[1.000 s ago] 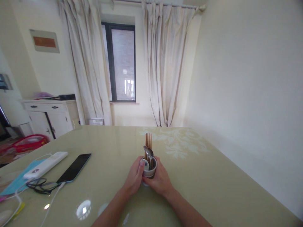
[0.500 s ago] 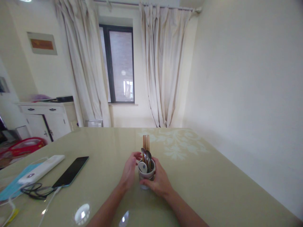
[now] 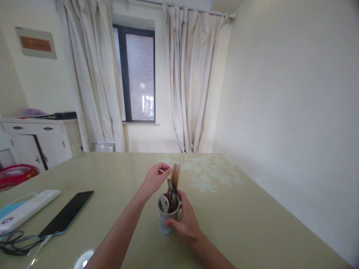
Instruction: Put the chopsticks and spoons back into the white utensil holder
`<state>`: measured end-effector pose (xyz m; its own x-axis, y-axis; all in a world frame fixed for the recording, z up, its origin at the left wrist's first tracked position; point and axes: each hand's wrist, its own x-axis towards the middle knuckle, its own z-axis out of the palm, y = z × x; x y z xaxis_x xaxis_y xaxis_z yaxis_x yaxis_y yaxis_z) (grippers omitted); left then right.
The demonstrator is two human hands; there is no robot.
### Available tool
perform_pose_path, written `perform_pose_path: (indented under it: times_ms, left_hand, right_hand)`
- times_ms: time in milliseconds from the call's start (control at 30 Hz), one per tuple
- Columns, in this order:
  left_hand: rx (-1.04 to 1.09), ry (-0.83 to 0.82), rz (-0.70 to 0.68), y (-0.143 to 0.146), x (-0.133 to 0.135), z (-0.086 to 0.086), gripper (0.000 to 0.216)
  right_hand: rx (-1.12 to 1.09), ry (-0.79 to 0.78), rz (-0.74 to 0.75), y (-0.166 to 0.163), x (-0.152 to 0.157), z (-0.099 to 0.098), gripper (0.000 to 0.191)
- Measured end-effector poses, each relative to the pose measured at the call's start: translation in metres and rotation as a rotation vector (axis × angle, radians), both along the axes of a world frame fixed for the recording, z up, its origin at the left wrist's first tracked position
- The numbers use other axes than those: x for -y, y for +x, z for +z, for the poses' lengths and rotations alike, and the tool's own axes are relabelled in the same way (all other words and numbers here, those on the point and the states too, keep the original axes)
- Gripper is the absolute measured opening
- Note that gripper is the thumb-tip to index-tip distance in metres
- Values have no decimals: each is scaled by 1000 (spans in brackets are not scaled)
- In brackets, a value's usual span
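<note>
A light ceramic cup (image 3: 163,220) stands on the table and holds several brown wooden chopsticks (image 3: 176,173), metal spoons (image 3: 174,189) and a white spoon (image 3: 164,204). My right hand (image 3: 187,222) grips the cup from the right, thumb across its front and fingers behind the rim. Above the cup, on its left, my left hand (image 3: 156,179) has loosely bent fingers. Its thumb and forefinger tips are beside the upper chopsticks, with a gap between them; whether they touch the chopsticks is unclear.
On the table's left lie a dark phone (image 3: 67,213) with a cable, a white power strip (image 3: 30,209), black-framed glasses (image 3: 17,243) and a blue item (image 3: 9,210). Beyond the glossy table (image 3: 252,224) are curtains, a window (image 3: 140,78) and a white cabinet (image 3: 53,149). A wall runs along the right.
My left hand has risen from the cup's left side up to the chopstick tops. My right hand keeps its hold on the cup. The view has turned slightly right.
</note>
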<state>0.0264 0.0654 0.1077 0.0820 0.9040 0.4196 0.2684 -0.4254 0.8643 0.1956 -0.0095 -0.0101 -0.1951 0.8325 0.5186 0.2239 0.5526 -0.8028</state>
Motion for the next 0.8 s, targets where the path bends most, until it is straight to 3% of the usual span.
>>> perform_pose_path:
  times_ms: [233,400,633,800]
  left_hand:
    - [34,-9,-63,0,-9,-4,34]
    - [78,-80,-194,4,-6,-3,36]
    - [30,-62,-102,0,-5,0,26]
    - [15,-17,-62,-5,-6,4,21]
  right_hand:
    - [-39,66,40,-3,1,2,92]
    - [-35,58,-3,-6,2,3,84]
    - [-13,76,37,-2,6,12,66]
    - [-9,67,58,1,4,13,74]
